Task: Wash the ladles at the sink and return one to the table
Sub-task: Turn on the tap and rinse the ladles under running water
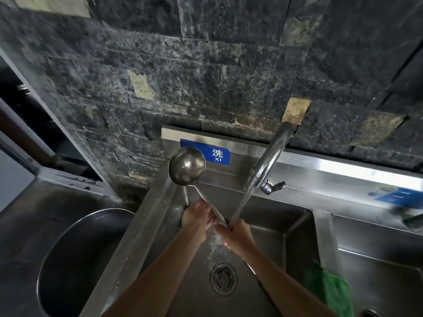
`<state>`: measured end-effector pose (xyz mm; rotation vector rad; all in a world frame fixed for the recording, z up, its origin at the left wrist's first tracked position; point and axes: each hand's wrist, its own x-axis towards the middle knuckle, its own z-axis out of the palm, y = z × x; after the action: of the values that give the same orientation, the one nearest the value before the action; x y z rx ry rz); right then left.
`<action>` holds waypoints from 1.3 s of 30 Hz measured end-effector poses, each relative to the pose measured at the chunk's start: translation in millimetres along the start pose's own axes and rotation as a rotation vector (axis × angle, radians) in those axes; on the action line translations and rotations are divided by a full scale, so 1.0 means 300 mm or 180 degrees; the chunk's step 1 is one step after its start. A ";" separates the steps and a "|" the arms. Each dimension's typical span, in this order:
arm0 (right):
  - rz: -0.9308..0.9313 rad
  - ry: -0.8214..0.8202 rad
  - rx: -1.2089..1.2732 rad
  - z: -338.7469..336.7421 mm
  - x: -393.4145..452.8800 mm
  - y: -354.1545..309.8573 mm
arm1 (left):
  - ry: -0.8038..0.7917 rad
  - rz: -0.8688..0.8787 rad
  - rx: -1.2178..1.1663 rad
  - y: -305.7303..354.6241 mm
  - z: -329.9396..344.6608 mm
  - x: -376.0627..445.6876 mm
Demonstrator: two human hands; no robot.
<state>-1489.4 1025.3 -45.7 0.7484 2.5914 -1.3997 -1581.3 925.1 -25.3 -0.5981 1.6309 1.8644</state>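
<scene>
Gripping the ladle by its handle with our left hand and right hand curled round it, we hold its bowl raised over the sink while water from the tap hits the handle.

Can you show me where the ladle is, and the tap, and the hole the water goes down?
ladle (186, 165): head view, on the round bowl.
tap (270, 156): head view, on the curved metal spout.
drain (223, 279): head view, on the strainer in the sink floor.
</scene>
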 end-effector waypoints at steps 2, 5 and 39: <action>-0.0025 -0.0037 0.0048 0.011 -0.015 0.012 | 0.0009 0.0075 -0.0034 0.023 -0.006 0.011; 0.0135 -0.0140 -0.0008 0.038 -0.068 0.087 | 0.0324 0.0157 -0.0320 0.087 -0.029 0.030; 0.0724 -0.0215 -0.1073 0.071 -0.082 0.140 | -0.0366 -0.0417 0.1529 -0.336 -0.035 -0.070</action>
<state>-1451.2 1018.0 -82.0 0.8882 2.5008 -0.8805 -1497.6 919.9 -85.8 -0.3706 1.8259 1.3189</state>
